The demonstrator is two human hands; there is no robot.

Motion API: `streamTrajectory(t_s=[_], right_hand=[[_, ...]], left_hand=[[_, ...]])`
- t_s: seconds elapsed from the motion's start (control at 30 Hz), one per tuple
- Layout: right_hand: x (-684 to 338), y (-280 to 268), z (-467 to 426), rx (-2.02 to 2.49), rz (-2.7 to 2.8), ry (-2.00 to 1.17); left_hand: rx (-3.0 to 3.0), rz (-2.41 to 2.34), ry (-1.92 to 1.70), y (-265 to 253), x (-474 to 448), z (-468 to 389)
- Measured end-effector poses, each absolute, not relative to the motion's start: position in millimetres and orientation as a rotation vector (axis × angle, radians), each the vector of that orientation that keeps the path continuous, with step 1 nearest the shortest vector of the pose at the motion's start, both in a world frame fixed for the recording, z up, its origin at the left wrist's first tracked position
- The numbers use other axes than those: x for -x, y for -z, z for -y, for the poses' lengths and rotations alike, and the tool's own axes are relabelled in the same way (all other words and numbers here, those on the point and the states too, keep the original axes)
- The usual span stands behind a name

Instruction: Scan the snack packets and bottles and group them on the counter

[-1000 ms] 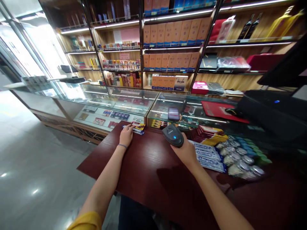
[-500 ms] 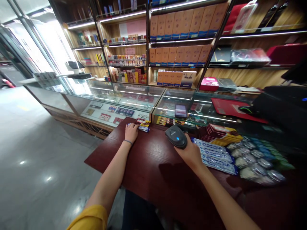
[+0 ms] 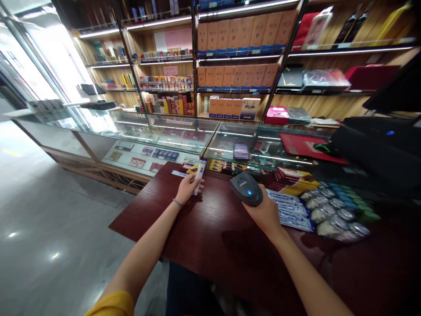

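My left hand (image 3: 188, 186) is closed on a slim blue-and-white packet (image 3: 200, 170), holding it tilted up near the far edge of the dark red table. Behind that hand, another slim blue-and-white packet (image 3: 178, 174) lies flat beside a yellow-and-dark-red packet (image 3: 191, 167). My right hand (image 3: 265, 213) grips the handle of a black barcode scanner (image 3: 246, 188), whose blue light is lit. The scanner hangs above the table, its head towards the upper left. To the right of it lies a row of blue-and-white packets (image 3: 292, 210), partly covered by my right hand.
Dark red packets with yellow ends (image 3: 291, 182) and clear-wrapped round items (image 3: 332, 208) crowd the right of the table (image 3: 204, 228). A glass display counter (image 3: 164, 127) runs behind it. On the glass rests a red mat (image 3: 296, 147), close to a dark monitor (image 3: 378, 145).
My left hand has lifted one blue-and-white packet off the table and turned it upright, moving to the right. My right hand still holds the scanner. The view has shifted slightly.
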State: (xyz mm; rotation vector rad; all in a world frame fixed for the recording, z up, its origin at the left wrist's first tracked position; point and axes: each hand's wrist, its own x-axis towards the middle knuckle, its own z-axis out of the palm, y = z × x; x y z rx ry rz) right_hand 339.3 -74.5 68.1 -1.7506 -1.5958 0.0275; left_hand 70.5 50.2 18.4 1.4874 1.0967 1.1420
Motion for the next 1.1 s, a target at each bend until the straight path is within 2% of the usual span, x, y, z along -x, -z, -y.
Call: streamTrajectory(t_s=[0.13,0.33,0.9,1.1], right_hand=[[-334.3,-75.2,78.1,1.752,1.692,-0.133],[-328.2,-78.9,79.4,1.752,1.940,-0.170],[-337.3,-85.1,77.4,1.846,1.864,-0.193],[-348.1,-94.2,78.1,1.841,1.801,-0.084]], left_hand=[[-1.129,-0.900,-1.001,-21.8,-84.2,-41.2],[-1.056,-0.858,-0.981,-25.0,-87.1,-36.7],[-1.151,-0.841,-1.050,-13.9,-87.4,-40.6],[-1.576,-0.898,-1.053,-14.0,-93.7,-40.9]])
